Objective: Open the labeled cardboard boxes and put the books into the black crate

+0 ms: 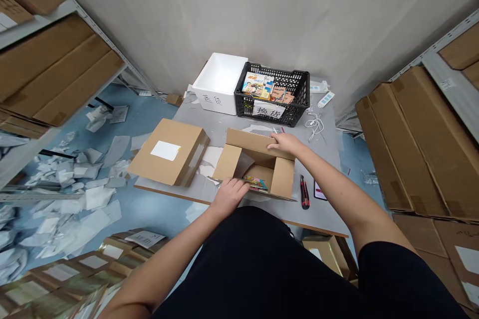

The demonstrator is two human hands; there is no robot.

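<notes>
An opened cardboard box (pixel 282 177) lies on the grey table (pixel 224 122) in front of me, its flaps spread outward. Inside it are a few colourful booklets (pixel 255 182) near the close wall. My left hand (pixel 230 194) has its fingers curled over the near flap. Across the box, my right hand (pixel 283 142) grips the edge of the far flap. A red and black box cutter (pixel 304 192) rests to the right of the box, beside a phone (pixel 320 190) partly covered by my right arm.
A closed carton (pixel 168 152) with a white label sits left on the table. Behind stand a white foam box (pixel 215 97) and a black crate (pixel 277 109) holding books. A white cable (pixel 315 124) lies right. Shelves of cartons flank both sides; paper scraps (pixel 86 189) litter the floor.
</notes>
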